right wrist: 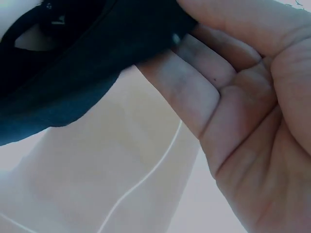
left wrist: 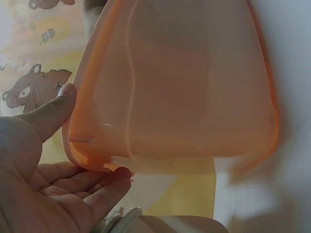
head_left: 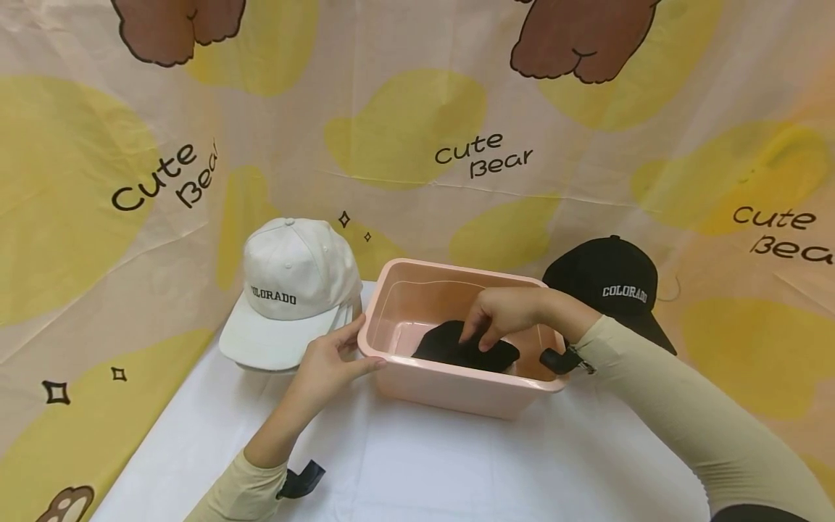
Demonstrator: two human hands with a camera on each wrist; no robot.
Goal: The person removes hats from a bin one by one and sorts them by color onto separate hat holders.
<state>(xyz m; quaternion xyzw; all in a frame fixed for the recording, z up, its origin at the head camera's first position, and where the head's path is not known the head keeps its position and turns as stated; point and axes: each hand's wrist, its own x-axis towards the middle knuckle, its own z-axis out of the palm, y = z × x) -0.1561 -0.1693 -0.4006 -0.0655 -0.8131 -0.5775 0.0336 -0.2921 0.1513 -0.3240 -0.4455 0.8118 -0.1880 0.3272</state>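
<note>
A pink plastic bin (head_left: 450, 388) stands on the table with a black cap (head_left: 443, 344) lying inside it. My right hand (head_left: 505, 315) reaches down into the bin and pinches the cap's edge. In the right wrist view, dark cap fabric (right wrist: 121, 43) runs between the thumb and fingers, and a strap opening shows at its upper left. My left hand (head_left: 333, 362) grips the bin's near left corner. Seen from the left wrist, the thumb (left wrist: 65, 99) is at the bin's rim (left wrist: 73, 145) and the fingers curl beneath the corner.
To the left of the bin sits a white cap (head_left: 290, 290) lettered COLORADO, its brim toward the front. A black COLORADO cap (head_left: 609, 279) is at the right, partly behind my right forearm. A printed cloth (head_left: 404, 130) hangs behind the white tabletop (head_left: 417, 464).
</note>
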